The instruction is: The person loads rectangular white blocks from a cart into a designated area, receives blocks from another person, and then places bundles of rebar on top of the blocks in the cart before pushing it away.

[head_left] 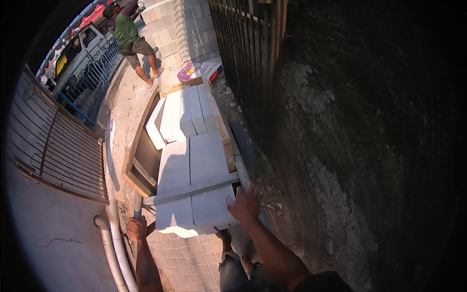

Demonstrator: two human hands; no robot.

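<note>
A wooden-sided handcart stands in front of me, loaded with pale lightweight blocks. Several lie flat at the near end, and others stand on edge toward the far end. My left hand is closed round the cart's left handle. On the right side, my right hand wraps over the right handle, its thumb pointing toward the nearest block. A wooden crossbar lies across the near blocks. Part of a wheel shows beyond the right side.
Along the left run a wall with a barred grille and white pipes. A dark slatted gate and rough wall border the right. Ahead are stacked blocks, a printed bag, a person in green and a vehicle.
</note>
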